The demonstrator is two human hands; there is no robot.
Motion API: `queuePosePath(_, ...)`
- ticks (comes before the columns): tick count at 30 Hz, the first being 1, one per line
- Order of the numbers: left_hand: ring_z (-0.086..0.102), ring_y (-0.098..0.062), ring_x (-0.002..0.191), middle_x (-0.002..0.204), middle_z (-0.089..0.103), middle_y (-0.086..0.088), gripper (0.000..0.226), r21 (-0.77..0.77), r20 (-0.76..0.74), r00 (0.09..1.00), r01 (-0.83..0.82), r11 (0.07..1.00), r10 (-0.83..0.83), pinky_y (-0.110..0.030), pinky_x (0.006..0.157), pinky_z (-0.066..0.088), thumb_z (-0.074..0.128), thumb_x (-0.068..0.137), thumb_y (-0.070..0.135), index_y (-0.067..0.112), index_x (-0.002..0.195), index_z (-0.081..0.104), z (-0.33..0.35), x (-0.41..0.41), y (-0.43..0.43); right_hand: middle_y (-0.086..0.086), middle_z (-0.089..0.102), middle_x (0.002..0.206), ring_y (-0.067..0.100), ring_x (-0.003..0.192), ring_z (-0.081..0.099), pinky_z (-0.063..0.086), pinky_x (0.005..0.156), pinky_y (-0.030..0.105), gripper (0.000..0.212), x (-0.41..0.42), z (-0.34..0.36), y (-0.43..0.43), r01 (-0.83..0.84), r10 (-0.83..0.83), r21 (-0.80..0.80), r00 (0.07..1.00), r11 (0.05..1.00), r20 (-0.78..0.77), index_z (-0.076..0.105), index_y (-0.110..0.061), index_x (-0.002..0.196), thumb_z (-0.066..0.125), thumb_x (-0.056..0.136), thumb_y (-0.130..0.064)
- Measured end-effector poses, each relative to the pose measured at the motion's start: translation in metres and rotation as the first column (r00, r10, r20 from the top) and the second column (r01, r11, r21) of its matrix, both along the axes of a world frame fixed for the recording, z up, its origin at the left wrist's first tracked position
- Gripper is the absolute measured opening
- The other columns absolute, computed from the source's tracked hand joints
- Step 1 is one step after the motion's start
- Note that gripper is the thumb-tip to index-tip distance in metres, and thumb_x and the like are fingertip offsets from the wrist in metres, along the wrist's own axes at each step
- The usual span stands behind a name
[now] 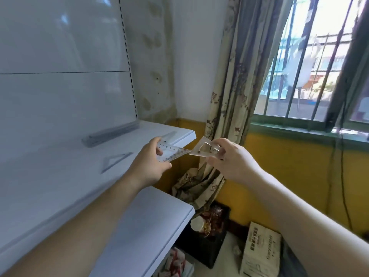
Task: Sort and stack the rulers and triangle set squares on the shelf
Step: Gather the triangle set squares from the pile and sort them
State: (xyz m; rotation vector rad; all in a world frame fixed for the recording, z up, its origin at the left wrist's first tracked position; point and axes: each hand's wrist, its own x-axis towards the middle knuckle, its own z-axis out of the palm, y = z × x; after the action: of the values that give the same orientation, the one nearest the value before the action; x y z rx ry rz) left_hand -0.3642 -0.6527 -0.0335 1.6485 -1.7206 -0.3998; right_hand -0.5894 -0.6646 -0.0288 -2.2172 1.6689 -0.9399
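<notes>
STEP: sorting set squares, mid-way | left hand point(147, 166) is pinching a clear graduated set square point(172, 153) just off the shelf point(60, 176) right edge | right hand point(233, 158) is pinching a second set square point(205, 149), corners nearly meeting | NEXT: probably aligning both, then laying them on the flat set square point(115, 160) lying near the ruler stack point(111, 134).

Back room or small shop corner fitted with retail shelving.

White metal shelves point(60, 176) fill the left of the frame, with a glossy back panel point(60, 47) and a slotted upright point(128, 62) of the kind used on shop racks. At upper right a barred window point(299, 76) looks out on buildings, with a patterned curtain point(235, 76) hanging beside it. The wall point(289, 172) is white and stained above, yellow below. On the floor at lower right stand a printed cardboard box point(259, 250) and a dark crate point(207, 242) of odds and ends.
</notes>
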Motion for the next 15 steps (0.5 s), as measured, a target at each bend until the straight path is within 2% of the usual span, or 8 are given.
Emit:
queuePosePath(2, 0.051, -0.015, 0.102, 0.128, 0.044, -0.001, 0.076, 0.014, 0.054, 0.998, -0.044, 0.999, 0.043, -0.012, 0.051, 0.038, 0.067, 0.084, 0.018, 0.026, 0.145, 0.022, 0.000, 0.005, -0.025, -0.009, 0.055, 0.105, 0.013, 0.093, 0.055, 0.051, 0.079, 0.030, 0.053, 0.004, -0.001, -0.031, -0.011, 0.011, -0.008, 1.000, 1.000, -0.017, 0.044, -0.029, 0.134, 0.061, 0.087, -0.046)
queuePosePath(6, 0.049, -0.020, 0.118, 0.133, 0.045, -0.003, 0.074, 0.023, 0.135, 0.979, -0.158, 0.987, 0.153, -0.014, 0.060, 0.036, 0.066, 0.085, 0.024, 0.024, 0.145, 0.023, 0.005, 0.018, -0.063, -0.007, 0.056, 0.114, 0.014, 0.098, 0.055, 0.050, 0.082, 0.029, 0.057, 0.020, -0.001, -0.094, -0.063, 0.063, 0.001, 0.997, 0.998, -0.048, 0.043, -0.028, 0.137, 0.060, 0.086, -0.048)
queuePosePath(9, 0.050, -0.020, 0.114, 0.132, 0.046, -0.002, 0.074, 0.043, 0.147, 0.968, -0.210, 0.977, 0.201, -0.025, 0.078, 0.040, 0.065, 0.084, 0.030, 0.024, 0.145, 0.024, 0.007, 0.026, -0.081, -0.007, 0.055, 0.117, 0.014, 0.102, 0.053, 0.048, 0.084, 0.029, 0.059, 0.035, 0.000, -0.138, -0.110, 0.110, 0.011, 0.992, 0.994, -0.059, 0.041, -0.029, 0.138, 0.060, 0.086, -0.050)
queuePosePath(12, 0.050, -0.017, 0.106, 0.128, 0.048, 0.000, 0.073, 0.038, 0.164, 0.951, -0.272, 0.961, 0.263, -0.028, 0.081, 0.038, 0.064, 0.083, 0.034, 0.024, 0.144, 0.025, 0.005, 0.031, -0.086, -0.009, 0.055, 0.116, 0.012, 0.099, 0.051, 0.044, 0.080, 0.026, 0.060, 0.050, 0.000, -0.173, -0.186, 0.186, 0.014, 0.980, 0.983, -0.073, 0.040, -0.029, 0.139, 0.060, 0.086, -0.050)
queuePosePath(15, 0.049, -0.017, 0.106, 0.125, 0.049, 0.000, 0.071, 0.022, 0.180, 0.916, -0.367, 0.930, 0.358, -0.027, 0.083, 0.036, 0.064, 0.082, 0.034, 0.023, 0.142, 0.028, 0.003, 0.034, -0.089, -0.014, 0.050, 0.111, 0.010, 0.103, 0.049, 0.040, 0.082, 0.023, 0.059, 0.065, -0.001, -0.203, -0.323, 0.325, 0.034, 0.941, 0.946, -0.097, 0.041, -0.031, 0.139, 0.061, 0.086, -0.048)
